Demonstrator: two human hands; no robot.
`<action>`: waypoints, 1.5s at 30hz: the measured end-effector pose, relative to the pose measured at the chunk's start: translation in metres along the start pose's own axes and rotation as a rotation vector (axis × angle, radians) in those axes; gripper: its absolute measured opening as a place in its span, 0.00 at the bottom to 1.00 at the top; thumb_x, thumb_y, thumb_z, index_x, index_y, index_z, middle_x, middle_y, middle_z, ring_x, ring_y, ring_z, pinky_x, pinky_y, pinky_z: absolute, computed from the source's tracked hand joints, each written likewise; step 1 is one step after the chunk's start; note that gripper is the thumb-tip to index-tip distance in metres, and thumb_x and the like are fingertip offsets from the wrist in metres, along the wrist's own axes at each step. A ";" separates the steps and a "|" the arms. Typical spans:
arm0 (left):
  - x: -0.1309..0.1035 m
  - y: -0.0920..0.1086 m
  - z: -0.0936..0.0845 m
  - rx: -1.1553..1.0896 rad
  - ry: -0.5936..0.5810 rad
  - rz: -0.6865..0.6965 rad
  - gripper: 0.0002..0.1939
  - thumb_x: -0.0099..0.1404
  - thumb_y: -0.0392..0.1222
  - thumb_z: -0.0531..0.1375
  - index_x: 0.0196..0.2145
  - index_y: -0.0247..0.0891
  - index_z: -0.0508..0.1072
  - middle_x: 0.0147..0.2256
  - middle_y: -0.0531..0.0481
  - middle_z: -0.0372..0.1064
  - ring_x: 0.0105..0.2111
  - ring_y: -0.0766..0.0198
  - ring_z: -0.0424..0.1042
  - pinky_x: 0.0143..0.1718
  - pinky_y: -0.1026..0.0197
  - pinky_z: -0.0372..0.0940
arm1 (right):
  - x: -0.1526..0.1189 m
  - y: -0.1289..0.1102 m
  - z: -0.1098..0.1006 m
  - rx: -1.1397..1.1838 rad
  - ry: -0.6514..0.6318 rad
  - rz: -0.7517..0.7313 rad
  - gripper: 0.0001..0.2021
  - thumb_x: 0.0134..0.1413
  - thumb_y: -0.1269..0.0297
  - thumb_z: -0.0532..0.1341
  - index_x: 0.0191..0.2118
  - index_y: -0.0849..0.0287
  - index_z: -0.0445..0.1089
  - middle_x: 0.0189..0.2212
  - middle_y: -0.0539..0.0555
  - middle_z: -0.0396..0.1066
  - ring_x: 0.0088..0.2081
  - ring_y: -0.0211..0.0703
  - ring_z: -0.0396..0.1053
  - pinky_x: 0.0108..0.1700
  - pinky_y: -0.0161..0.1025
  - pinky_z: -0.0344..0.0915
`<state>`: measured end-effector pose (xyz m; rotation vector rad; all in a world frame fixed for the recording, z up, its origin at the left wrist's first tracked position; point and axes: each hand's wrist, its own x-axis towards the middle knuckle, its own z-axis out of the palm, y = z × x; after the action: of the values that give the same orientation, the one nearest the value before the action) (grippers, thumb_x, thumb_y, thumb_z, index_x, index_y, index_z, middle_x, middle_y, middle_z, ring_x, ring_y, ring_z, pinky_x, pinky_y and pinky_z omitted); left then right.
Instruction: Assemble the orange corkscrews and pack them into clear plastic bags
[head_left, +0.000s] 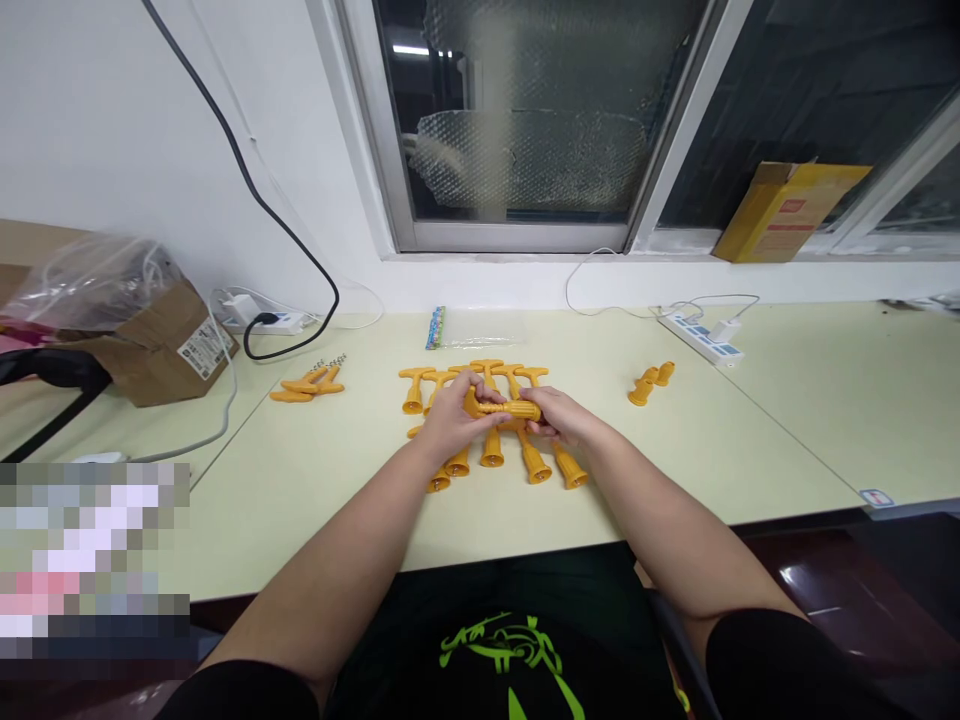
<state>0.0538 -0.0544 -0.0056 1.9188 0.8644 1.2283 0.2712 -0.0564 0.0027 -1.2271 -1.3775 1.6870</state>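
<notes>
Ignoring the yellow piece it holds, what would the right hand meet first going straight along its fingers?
Most likely the left hand, at the other end of the yellow piece from the right hand, though depth is unclear.

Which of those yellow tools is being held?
The yellow tool between the left hand and right hand; the other yellow pieces in view lie on the table.

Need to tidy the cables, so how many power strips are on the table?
2. The left power strip lies right of the brown cardboard box; the right power strip, with a white adapter plugged in, lies farther right. The box may hide more.
</notes>
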 end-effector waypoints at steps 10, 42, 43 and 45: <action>0.002 0.002 -0.004 -0.079 0.055 -0.114 0.27 0.56 0.49 0.74 0.36 0.42 0.58 0.32 0.52 0.74 0.40 0.56 0.80 0.42 0.55 0.73 | 0.003 0.007 -0.002 -0.105 -0.016 -0.322 0.20 0.51 0.46 0.72 0.37 0.57 0.70 0.26 0.48 0.72 0.25 0.37 0.70 0.29 0.36 0.68; 0.014 -0.051 -0.111 0.837 0.550 -0.383 0.13 0.64 0.44 0.59 0.46 0.39 0.69 0.51 0.38 0.67 0.60 0.45 0.61 0.66 0.41 0.52 | 0.011 0.006 -0.066 0.050 0.421 -0.245 0.25 0.47 0.47 0.73 0.42 0.53 0.63 0.33 0.51 0.78 0.34 0.41 0.75 0.35 0.35 0.67; 0.012 -0.056 -0.121 0.891 0.542 -0.483 0.15 0.62 0.44 0.60 0.47 0.39 0.70 0.53 0.36 0.66 0.62 0.43 0.59 0.66 0.39 0.51 | 0.014 0.011 -0.075 -0.088 0.522 -0.201 0.24 0.47 0.50 0.73 0.43 0.54 0.64 0.33 0.51 0.77 0.34 0.41 0.75 0.36 0.36 0.67; 0.008 -0.066 -0.134 0.947 0.523 -0.631 0.21 0.58 0.43 0.62 0.50 0.38 0.71 0.59 0.34 0.63 0.65 0.39 0.54 0.66 0.38 0.51 | 0.019 0.018 -0.088 -0.343 0.669 -0.090 0.18 0.49 0.56 0.72 0.42 0.56 0.67 0.34 0.52 0.77 0.34 0.42 0.75 0.36 0.37 0.66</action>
<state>-0.0789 0.0139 -0.0137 1.6784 2.4414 0.9829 0.3470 -0.0114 -0.0215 -1.6891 -1.2831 0.8581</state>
